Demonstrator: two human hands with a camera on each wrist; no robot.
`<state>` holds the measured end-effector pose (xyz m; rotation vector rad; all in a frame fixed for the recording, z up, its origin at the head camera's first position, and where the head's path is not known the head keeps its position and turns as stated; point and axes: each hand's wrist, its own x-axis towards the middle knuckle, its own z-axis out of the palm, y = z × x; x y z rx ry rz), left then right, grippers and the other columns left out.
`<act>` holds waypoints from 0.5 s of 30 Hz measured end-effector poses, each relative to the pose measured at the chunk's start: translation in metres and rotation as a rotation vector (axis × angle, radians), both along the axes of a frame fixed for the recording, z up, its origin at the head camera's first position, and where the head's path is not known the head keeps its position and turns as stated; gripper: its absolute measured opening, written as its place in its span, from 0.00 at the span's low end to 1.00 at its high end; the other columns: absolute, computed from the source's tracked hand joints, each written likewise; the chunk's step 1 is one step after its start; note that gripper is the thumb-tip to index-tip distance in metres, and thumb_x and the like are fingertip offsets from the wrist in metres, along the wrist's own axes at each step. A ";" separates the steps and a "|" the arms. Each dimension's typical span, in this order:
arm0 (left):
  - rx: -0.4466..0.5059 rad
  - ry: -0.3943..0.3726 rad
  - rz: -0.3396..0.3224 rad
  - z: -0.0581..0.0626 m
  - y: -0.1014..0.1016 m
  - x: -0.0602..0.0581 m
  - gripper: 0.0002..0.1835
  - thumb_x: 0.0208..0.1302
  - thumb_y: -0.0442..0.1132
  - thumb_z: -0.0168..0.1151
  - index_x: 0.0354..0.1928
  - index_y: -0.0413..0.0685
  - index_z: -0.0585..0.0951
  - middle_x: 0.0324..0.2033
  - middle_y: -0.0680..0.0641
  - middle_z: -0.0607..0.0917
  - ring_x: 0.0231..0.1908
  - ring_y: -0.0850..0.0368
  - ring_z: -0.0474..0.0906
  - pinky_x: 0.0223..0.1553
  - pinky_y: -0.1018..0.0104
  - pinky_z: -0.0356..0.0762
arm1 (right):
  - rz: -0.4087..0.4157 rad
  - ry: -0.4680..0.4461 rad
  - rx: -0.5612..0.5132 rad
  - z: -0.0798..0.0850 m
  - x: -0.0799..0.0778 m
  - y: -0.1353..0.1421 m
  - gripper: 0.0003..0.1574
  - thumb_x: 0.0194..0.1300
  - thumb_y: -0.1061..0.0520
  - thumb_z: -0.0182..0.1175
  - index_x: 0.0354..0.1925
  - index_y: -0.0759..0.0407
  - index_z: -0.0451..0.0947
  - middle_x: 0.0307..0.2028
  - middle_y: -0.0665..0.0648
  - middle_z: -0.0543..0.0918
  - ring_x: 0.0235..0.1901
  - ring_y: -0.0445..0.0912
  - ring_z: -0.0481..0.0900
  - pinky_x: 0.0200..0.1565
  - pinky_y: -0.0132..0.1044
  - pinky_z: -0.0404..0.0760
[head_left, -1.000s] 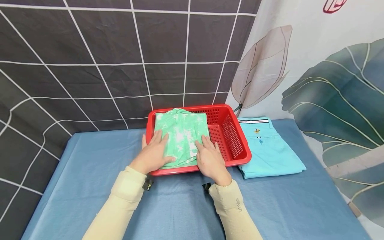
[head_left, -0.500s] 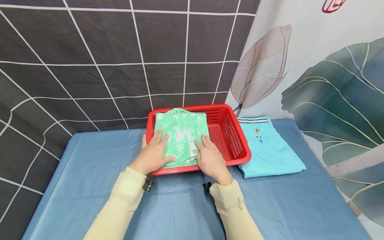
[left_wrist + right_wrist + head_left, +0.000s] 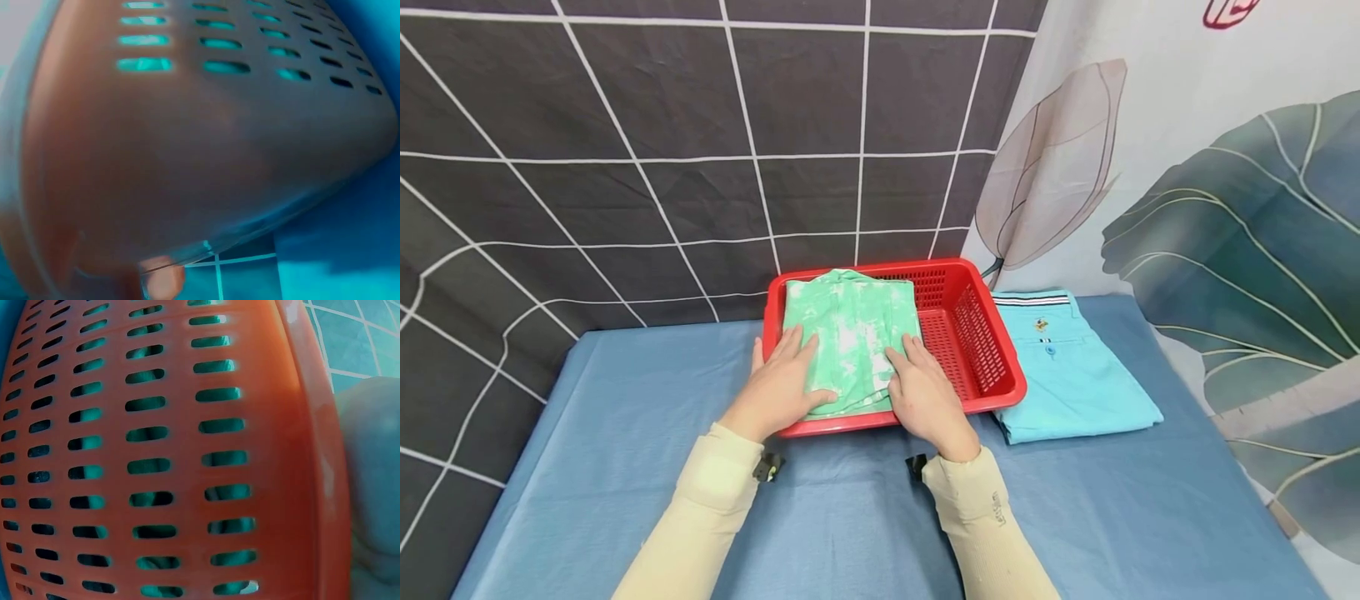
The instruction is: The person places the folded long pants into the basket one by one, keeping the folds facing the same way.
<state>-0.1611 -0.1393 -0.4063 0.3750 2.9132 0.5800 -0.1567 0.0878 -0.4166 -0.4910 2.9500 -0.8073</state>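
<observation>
A folded green and white tie-dye garment (image 3: 857,333) lies in the left part of a red plastic basket (image 3: 992,354). My left hand (image 3: 778,383) rests on the garment's left front corner, its fingers extended and thumb spread to the right. On the garment's right front edge lies my right hand (image 3: 925,396), fingers stretched forward. In the left wrist view the basket's slotted wall (image 3: 187,144) fills most of the picture, with a fingertip (image 3: 164,280) below it. The right wrist view is taken up by the slotted outer wall (image 3: 181,450), and part of the right hand (image 3: 375,481) shows at the edge.
Folded turquoise trousers (image 3: 1075,375) lie right of the basket, close against its side. A blue cloth (image 3: 625,417) covers the table. Behind it hang a dark grid-patterned curtain (image 3: 700,125) and a white leaf-printed curtain (image 3: 1225,250).
</observation>
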 end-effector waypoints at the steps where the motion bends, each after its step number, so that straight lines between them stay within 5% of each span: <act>1: 0.000 0.004 0.003 0.000 0.000 0.000 0.52 0.59 0.58 0.72 0.75 0.36 0.61 0.76 0.33 0.55 0.76 0.37 0.48 0.70 0.30 0.31 | -0.003 -0.001 -0.001 0.000 0.000 0.000 0.29 0.73 0.61 0.44 0.69 0.66 0.70 0.74 0.70 0.59 0.76 0.59 0.52 0.75 0.51 0.51; 15: 0.044 0.088 0.015 0.003 0.003 0.012 0.43 0.62 0.53 0.70 0.72 0.35 0.67 0.73 0.32 0.62 0.74 0.36 0.54 0.70 0.30 0.33 | 0.069 0.056 -0.057 0.009 0.002 0.008 0.28 0.73 0.63 0.46 0.68 0.67 0.70 0.72 0.72 0.63 0.75 0.63 0.52 0.75 0.55 0.47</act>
